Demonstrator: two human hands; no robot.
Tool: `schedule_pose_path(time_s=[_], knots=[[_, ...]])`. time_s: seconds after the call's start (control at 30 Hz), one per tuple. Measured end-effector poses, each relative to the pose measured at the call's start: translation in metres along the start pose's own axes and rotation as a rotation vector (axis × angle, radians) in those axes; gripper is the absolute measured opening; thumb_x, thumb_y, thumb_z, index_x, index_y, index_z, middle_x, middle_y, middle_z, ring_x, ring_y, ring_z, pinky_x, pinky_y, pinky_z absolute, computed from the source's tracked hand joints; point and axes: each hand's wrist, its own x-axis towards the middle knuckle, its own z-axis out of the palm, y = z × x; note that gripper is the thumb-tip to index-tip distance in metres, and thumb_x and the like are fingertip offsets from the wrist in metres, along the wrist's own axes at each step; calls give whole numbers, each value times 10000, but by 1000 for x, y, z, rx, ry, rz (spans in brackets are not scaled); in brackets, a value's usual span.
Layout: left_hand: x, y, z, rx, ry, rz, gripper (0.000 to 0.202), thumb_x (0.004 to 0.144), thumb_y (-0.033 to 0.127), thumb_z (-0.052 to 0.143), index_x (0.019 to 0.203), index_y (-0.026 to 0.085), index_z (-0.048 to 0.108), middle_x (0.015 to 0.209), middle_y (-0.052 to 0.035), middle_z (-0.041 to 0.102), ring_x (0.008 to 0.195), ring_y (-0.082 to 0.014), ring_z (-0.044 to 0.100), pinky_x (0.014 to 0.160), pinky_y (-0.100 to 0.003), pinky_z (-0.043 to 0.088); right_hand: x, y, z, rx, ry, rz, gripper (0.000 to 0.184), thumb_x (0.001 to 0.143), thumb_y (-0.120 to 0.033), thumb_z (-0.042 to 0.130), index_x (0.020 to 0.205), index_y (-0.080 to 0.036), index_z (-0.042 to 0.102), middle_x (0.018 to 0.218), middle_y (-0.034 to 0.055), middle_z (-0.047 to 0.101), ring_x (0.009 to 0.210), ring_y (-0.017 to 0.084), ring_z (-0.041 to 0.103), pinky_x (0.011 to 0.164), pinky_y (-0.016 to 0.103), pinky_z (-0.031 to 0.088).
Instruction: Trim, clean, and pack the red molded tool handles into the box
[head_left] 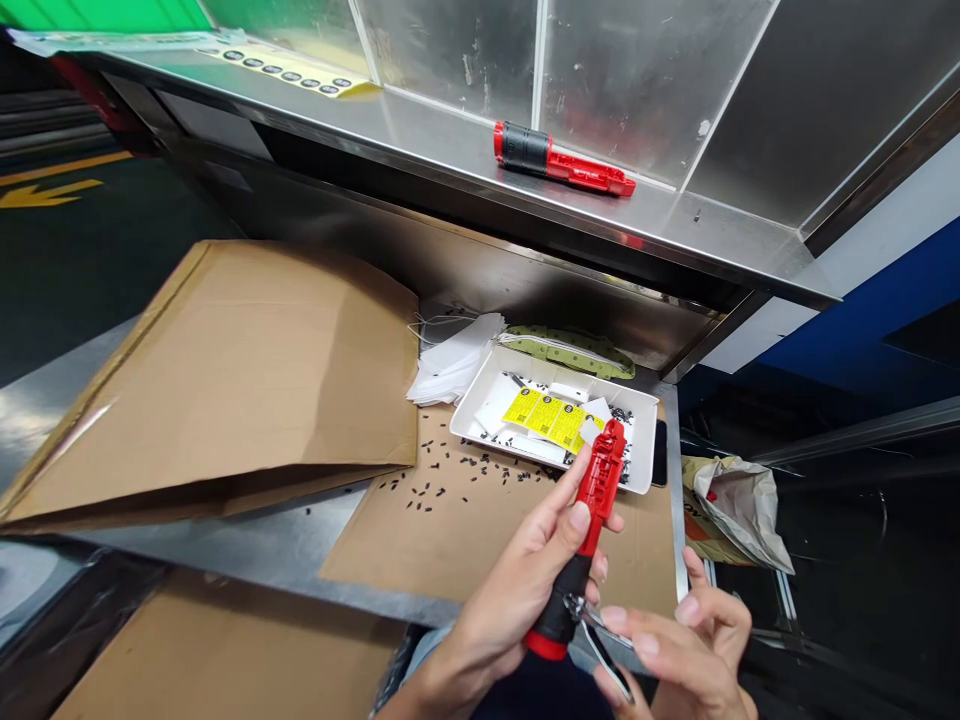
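Note:
My left hand [517,590] is wrapped round a red and black plastic tool body [589,520], held upright with its red end pointing at the white tray. My right hand [675,650] sits just below and to the right, its fingers pinched on a small shiny metal part [600,640] at the tool's black lower end. A second, identical red and black tool body [559,160] lies on the steel shelf above.
A white tray [480,405] holds yellow labels [546,415] and small black screws. More screws [450,480] lie scattered on flat cardboard [465,540]. A large folded cardboard sheet [225,380] covers the left of the bench. White bags [454,360] are stacked behind.

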Motion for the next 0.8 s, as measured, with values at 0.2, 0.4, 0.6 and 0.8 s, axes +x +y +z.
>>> schedule_pose_path(time_s=[0.2, 0.4, 0.6, 0.8], knots=[[-1, -1, 0, 16, 8, 7, 795, 795, 483, 717, 1479, 338, 338, 926, -44, 635, 591, -69, 540, 526, -168, 477, 2, -1, 1, -23, 51, 26, 246, 760, -173, 729, 951, -275, 612, 783, -25, 769, 711, 192, 506, 962, 582, 465], [4, -7, -5, 17, -26, 58, 803, 784, 493, 725, 1475, 355, 338, 910, -35, 632, 592, -78, 545, 512, -180, 474, 2, -7, 6, -7, 86, 84, 182, 787, -161, 716, 895, -270, 619, 760, -25, 765, 716, 190, 495, 988, 602, 447], [0, 2, 3, -14, -21, 36, 793, 775, 468, 744, 1463, 316, 380, 900, -43, 652, 610, -89, 556, 528, -189, 502, 0, 2, -8, 29, 126, 87, 235, 771, -176, 734, 926, -291, 600, 769, -16, 755, 781, 204, 570, 990, 558, 489], [3, 0, -1, -77, -31, 12, 780, 771, 452, 753, 1453, 333, 396, 894, -36, 660, 584, -84, 578, 514, -185, 525, 3, 11, -8, 22, 34, -24, 273, 764, -170, 733, 991, -241, 600, 829, -7, 768, 813, 205, 507, 1019, 612, 458]])
